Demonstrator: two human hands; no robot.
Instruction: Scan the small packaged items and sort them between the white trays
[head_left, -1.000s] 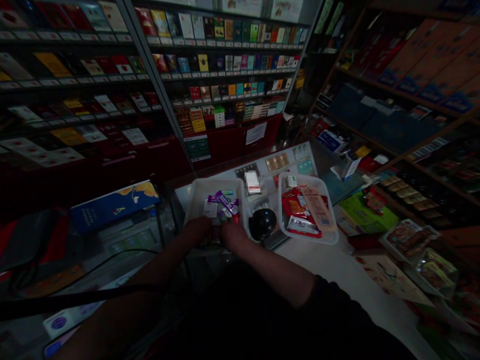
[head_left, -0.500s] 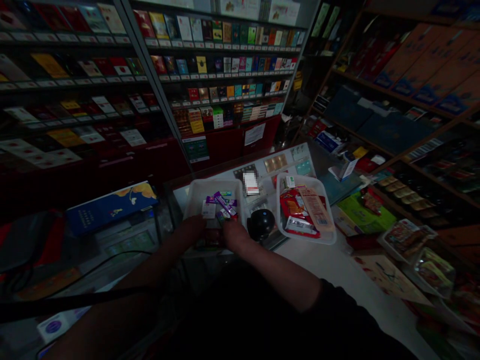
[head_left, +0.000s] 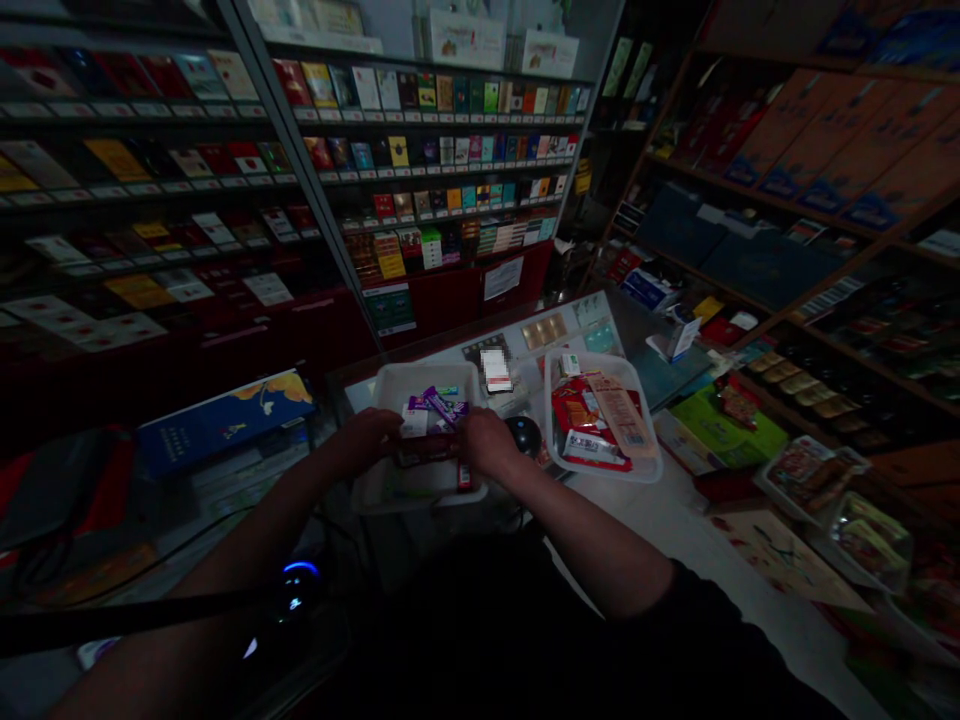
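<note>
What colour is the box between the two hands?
The box looks dark reddish-brown in this dim light; the head view shows it best.

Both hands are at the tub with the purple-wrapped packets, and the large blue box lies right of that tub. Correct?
Not quite: the head view shows the large blue box left of the tub. The rest stands: left hand and right hand are both at that tub with the purple-wrapped packets.

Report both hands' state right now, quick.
Left hand: looks closed, apparently holding one end of a dark red box over the white tub.
Right hand: looks closed, apparently holding the box's other end.
</note>
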